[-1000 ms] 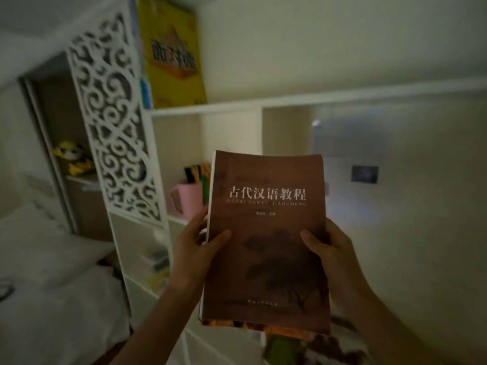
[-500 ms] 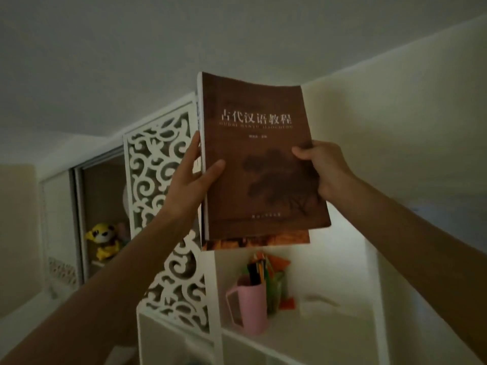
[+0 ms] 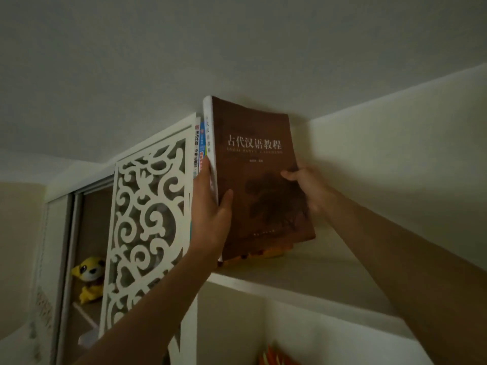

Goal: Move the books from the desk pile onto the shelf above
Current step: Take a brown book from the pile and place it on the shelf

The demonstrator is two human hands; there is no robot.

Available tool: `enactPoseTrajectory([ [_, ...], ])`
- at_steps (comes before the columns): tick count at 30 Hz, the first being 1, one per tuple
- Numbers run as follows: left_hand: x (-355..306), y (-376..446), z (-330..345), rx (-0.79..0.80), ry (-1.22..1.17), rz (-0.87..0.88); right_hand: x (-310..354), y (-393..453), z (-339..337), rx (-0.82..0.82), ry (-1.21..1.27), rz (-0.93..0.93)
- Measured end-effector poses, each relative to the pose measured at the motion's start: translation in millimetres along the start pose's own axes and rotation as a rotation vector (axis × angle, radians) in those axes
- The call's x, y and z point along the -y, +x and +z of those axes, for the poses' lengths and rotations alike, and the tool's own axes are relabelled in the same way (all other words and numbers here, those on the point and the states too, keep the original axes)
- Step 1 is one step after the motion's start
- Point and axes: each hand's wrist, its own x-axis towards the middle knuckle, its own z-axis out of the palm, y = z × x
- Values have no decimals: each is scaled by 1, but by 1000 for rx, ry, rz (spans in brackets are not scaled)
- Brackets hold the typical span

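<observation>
Left fingers (image 3: pixel 204 177) curl round the spine of the brown book (image 3: pixel 259 175); the right hand (image 3: pixel 305 188) pinches its front cover. Lifted from chest height a second ago, the book and an orange one behind now stand upright at the shelf (image 3: pixel 303 270) front edge, beside shelved books (image 3: pixel 199 146). Placement looks nearly done.

home bedroom, plush toy (image 3: pixel 88 277), bookshelf (image 3: pixel 263 281)

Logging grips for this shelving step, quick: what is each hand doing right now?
Left hand: holding the brown book by its spine edge, thumb on the cover.
Right hand: holding the same book's right edge.
</observation>
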Motion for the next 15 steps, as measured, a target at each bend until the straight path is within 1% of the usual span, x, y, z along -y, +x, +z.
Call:
enactPoseTrajectory([
  [4, 21, -11, 12, 3, 253, 81, -30, 16, -5, 31, -146, 114],
  [6, 26, -13, 15, 16, 333, 94, -35, 16, -2, 75, -240, 159],
  [8, 31, -18, 12, 35, 525, 192, -36, 14, 2, 76, -402, 158],
  [10, 39, -21, -2, 65, 751, 329, -35, 9, 8, 10, -670, 117],
  [12, 46, -24, -23, 147, 848, 342, -26, -8, 15, -138, -939, 6],
  [13, 50, -25, -34, 202, 848, 354, -22, -15, 16, -129, -984, -68],
  [14, 53, -25, -43, 261, 844, 379, -18, -20, 16, -32, -947, -98],
  [15, 55, -25, -49, 318, 835, 396, -14, -26, 19, 141, -858, -60],
])
